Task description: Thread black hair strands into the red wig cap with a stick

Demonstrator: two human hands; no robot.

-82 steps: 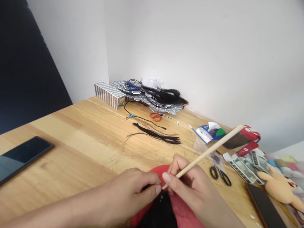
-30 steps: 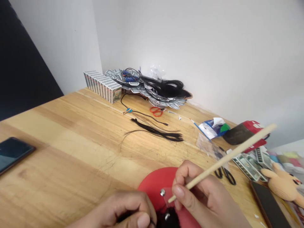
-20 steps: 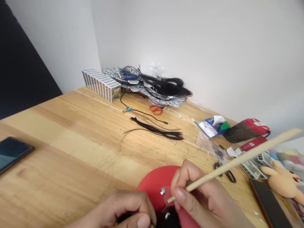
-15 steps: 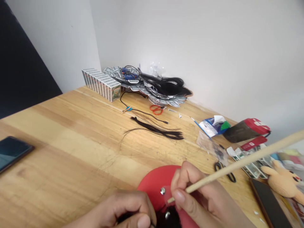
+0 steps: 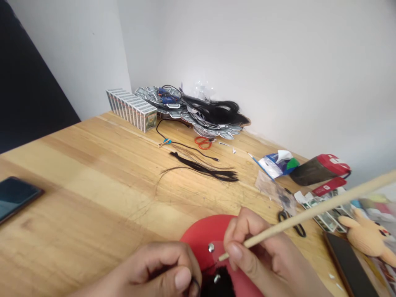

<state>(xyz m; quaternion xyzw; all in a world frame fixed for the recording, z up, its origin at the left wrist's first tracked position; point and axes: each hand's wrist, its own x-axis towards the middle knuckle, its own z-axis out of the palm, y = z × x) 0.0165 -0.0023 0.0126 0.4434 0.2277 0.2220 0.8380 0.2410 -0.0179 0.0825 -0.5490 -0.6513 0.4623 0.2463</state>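
A round red piece (image 5: 198, 235) is below me at the bottom middle. On it are silver studs (image 5: 210, 248), a small clear patch, and a dense patch of black hair (image 5: 221, 284). My right hand (image 5: 256, 247) is closed around a long pale wooden stick (image 5: 297, 218). The stick slants up to the right; its narrow end is at the clear patch, just above the hair. My left hand (image 5: 167, 264) is curled left of the patch, thumb and finger pinched on black hair (image 5: 194, 284). A few dark strands stretch from it toward the stick's tip.
Loose black hair (image 5: 204, 168) lies mid-table. Behind are orange-handled scissors (image 5: 203, 142), a row of small boxes (image 5: 133, 109) and a heap with more hair (image 5: 213, 108). Phones lie left (image 5: 18, 198) and right (image 5: 349, 264); black-handled scissors (image 5: 292, 225) and a plush toy (image 5: 368, 233) sit right.
My left hand has shifted slightly up and left, opening a small gap where strands show. The stick's tip has risen a little. Both hands keep their grip.
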